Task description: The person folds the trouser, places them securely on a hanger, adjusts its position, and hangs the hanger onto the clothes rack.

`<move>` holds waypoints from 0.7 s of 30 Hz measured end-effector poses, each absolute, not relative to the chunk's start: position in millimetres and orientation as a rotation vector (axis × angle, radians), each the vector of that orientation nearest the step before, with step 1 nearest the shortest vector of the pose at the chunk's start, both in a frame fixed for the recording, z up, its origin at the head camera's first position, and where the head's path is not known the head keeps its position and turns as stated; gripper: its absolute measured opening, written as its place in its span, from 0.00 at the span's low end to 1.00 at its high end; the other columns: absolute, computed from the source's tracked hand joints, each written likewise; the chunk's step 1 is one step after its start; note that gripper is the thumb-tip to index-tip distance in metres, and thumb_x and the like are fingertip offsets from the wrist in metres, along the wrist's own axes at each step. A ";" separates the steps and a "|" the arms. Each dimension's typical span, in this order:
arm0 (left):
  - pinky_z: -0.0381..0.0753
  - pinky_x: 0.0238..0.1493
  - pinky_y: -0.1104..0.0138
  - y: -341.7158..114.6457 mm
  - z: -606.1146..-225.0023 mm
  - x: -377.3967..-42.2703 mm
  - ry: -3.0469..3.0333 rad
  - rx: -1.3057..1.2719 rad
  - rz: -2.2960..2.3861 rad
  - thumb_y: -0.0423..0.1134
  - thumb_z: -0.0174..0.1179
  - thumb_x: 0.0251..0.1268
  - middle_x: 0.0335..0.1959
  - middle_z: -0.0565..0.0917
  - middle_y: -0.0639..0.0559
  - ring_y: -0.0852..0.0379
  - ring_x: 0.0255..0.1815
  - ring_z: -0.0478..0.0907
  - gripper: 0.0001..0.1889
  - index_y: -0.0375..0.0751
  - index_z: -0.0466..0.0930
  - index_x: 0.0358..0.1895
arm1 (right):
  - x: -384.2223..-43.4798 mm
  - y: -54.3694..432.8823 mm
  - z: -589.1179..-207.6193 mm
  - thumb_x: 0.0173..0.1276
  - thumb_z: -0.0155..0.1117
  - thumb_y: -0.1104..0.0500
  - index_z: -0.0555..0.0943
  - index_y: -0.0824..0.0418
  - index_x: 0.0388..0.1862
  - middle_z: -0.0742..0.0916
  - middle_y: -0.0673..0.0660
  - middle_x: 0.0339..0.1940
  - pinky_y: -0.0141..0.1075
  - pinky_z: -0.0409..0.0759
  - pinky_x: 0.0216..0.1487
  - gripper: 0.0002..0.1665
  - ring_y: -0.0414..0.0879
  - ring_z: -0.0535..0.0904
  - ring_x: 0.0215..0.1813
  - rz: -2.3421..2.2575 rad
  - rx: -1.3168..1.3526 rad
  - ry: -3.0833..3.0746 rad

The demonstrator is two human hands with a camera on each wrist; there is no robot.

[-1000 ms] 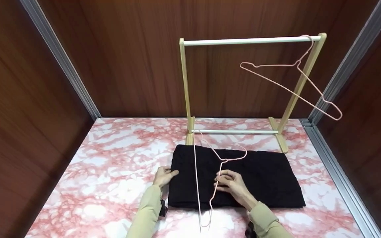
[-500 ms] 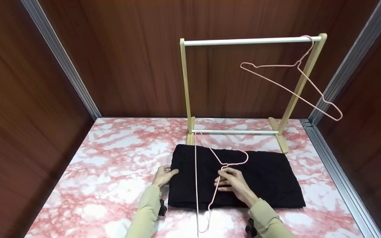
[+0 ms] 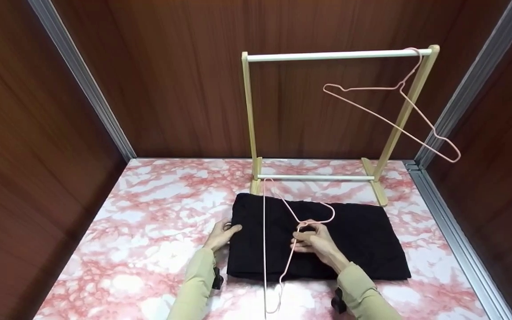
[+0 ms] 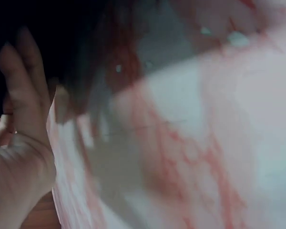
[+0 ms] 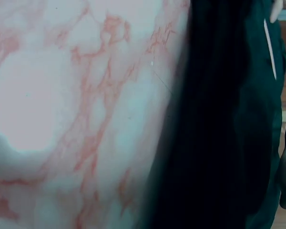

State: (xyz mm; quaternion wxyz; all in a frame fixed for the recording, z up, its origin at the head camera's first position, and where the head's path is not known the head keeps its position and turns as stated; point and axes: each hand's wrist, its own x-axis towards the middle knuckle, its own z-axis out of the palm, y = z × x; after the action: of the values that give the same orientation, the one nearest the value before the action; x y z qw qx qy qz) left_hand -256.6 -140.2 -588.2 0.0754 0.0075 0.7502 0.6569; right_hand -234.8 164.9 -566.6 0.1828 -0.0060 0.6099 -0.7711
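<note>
A folded black cloth (image 3: pixel 362 240) lies on the table in the head view. At its left edge my left hand (image 3: pixel 219 235) pinches the fabric, thumb on top and fingers mostly hidden underneath. My right hand (image 3: pixel 319 244) holds a pink wire hanger (image 3: pixel 264 240) just below the hook, thumb and fingers around one shoulder wire. The hanger is turned sideways over the cloth, its hook pointing right and its long bar running toward me. In the left wrist view, the left hand (image 4: pixel 26 129) reaches into the dark cloth. The cloth (image 5: pixel 214 119) fills much of the right wrist view.
Behind the cloth stands a wooden rack with a white top rail (image 3: pixel 340 55) and a low white bar (image 3: pixel 314 177). A second pink hanger (image 3: pixel 371 88) hangs at the rail's right end. Brown wood-grain panels (image 3: pixel 185 89) enclose the marbled table (image 3: pixel 158 213).
The hanger has come slightly toward me, its hook lower in view. My right fingers have shifted up the wire nearer the hook. My left hand has barely moved.
</note>
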 end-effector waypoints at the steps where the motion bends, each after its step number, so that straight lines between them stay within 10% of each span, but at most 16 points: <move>1: 0.83 0.44 0.69 -138.9 -586.7 -257.3 2.240 0.042 1.980 0.34 0.59 0.69 0.48 0.87 0.36 0.62 0.39 0.83 0.18 0.24 0.75 0.55 | -234.6 163.8 -566.1 0.66 0.62 0.73 0.71 0.66 0.46 0.89 0.56 0.25 0.38 0.89 0.35 0.12 0.47 0.89 0.29 -2.176 -0.016 1.731; 12: 0.75 0.18 0.71 -115.6 -564.4 -259.1 2.179 0.213 1.957 0.37 0.61 0.68 0.66 0.73 0.35 0.65 0.21 0.77 0.17 0.31 0.72 0.53 | -232.8 159.5 -564.9 0.64 0.64 0.74 0.70 0.65 0.43 0.86 0.53 0.21 0.37 0.89 0.31 0.14 0.47 0.89 0.25 -2.197 0.042 1.831; 21: 0.78 0.28 0.67 -85.8 -555.4 -263.2 2.463 0.476 1.781 0.34 0.62 0.65 0.33 0.77 0.44 0.53 0.23 0.77 0.11 0.32 0.73 0.45 | -231.7 162.9 -568.2 0.63 0.64 0.73 0.70 0.65 0.43 0.85 0.52 0.20 0.37 0.88 0.30 0.14 0.47 0.89 0.25 -2.203 0.051 1.843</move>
State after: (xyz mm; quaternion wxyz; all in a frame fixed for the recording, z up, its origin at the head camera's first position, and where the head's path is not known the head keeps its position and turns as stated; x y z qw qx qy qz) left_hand -263.2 -85.8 -555.4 0.0322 0.1547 0.8001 0.5787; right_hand -231.7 162.9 -568.2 0.1342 0.0174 0.6357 -0.7600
